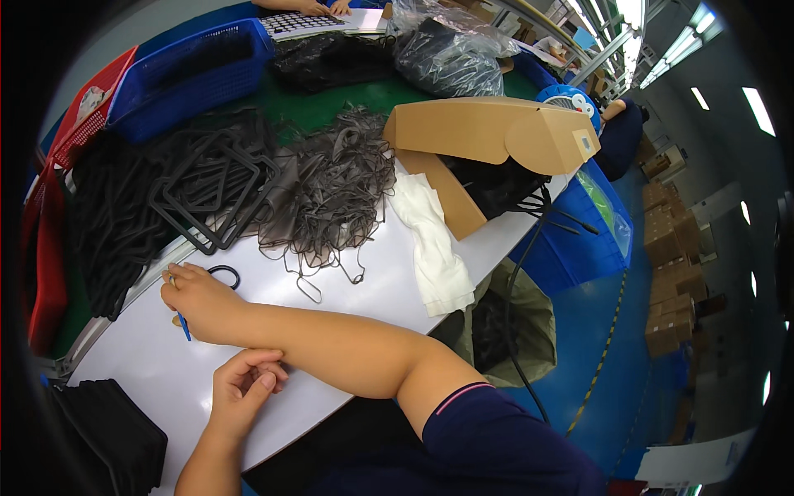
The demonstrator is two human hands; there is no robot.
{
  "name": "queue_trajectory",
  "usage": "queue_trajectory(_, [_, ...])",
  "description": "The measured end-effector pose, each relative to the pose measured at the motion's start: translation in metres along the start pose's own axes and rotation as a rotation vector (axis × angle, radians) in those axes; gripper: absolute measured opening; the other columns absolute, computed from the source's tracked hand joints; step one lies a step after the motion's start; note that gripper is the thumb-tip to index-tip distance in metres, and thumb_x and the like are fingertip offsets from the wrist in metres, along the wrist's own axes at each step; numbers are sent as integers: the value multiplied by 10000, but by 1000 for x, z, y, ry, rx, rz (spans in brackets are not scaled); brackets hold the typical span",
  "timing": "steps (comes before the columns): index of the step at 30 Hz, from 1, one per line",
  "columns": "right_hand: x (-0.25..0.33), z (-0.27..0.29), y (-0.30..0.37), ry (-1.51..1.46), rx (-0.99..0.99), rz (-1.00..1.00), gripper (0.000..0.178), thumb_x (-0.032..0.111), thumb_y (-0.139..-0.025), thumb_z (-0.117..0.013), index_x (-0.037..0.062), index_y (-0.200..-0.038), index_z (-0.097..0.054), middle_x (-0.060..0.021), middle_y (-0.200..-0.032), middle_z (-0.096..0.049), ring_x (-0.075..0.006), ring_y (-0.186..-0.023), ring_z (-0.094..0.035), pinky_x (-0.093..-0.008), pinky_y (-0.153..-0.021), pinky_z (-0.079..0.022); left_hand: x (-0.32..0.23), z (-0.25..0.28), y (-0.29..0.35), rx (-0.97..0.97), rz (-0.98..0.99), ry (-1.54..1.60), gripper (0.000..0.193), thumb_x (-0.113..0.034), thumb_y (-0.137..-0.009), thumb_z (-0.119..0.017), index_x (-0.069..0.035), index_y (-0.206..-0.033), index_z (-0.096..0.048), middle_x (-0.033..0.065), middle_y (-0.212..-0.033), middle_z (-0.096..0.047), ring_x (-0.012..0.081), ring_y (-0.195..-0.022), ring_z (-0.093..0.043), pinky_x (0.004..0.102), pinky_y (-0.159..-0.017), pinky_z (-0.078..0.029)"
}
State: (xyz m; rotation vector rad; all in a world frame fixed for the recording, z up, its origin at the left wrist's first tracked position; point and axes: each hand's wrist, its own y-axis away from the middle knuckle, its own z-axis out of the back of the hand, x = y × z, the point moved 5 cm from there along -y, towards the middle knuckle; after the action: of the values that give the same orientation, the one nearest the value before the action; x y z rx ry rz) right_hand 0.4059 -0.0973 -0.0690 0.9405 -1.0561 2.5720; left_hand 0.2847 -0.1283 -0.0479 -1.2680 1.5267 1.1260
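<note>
My right hand reaches across the white table, its fingers wrapped round a slim blue pointed tool, mostly hidden in the grip. A black ring shows beside its fingers; whether it belongs to that tool I cannot tell. Under my right forearm, my left hand has loosely curled fingers with nothing visible in them. Beyond my right hand lie flat black frames and a tangled heap of thin dark strips. A stack of black pieces sits at the lower left.
A white cloth lies beside an open cardboard box. Blue and red baskets stand at the far left. Past the table's right edge are a green sack and blue bin. Other people work farther off.
</note>
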Motion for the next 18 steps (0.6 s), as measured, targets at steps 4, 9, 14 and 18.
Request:
queue_trajectory(4, [2, -2, -1, -2, -22, 5, 249, 63, -772, -738, 26, -880, -517, -304, -1267, -587, -463, -1333, -454, -506, -1150, -331, -1, -1, 2, 15, -7, 5, 284, -96, -943, -646, 15, -1204, -643, 81, -917, -685, 114, -779, -594, 253, -728, -492])
queue_trajectory(9, [4, -3, -3, 12, 28, -20, 264, 73, -776, -750, 30, -889, -516, -302, -1289, -577, -458, -1337, -450, -507, -1150, -328, 0, -3, 4, 37, 20, 18, 291, -92, -944, -649, 12, -1216, -640, 72, -926, -681, 107, -791, -590, 248, -732, -487])
queue_trajectory(14, [2, -3, -1, 17, 66, -37, 288, 93, -774, -769, 40, -901, -516, -300, -1309, -569, -456, -1336, -451, -505, -1149, -328, 1, -6, 3, 67, 27, 18, 297, -77, -947, -642, 11, -1230, -634, 64, -939, -674, 102, -801, -585, 248, -739, -484])
queue_trajectory(18, [3, 0, 1, 23, 45, -3, 296, 101, -770, -775, 43, -903, -517, -301, -1316, -566, -454, -1336, -452, -502, -1148, -330, 1, -8, 3, 74, 33, 14, 295, -72, -951, -635, 11, -1234, -631, 64, -946, -670, 102, -809, -583, 248, -748, -484])
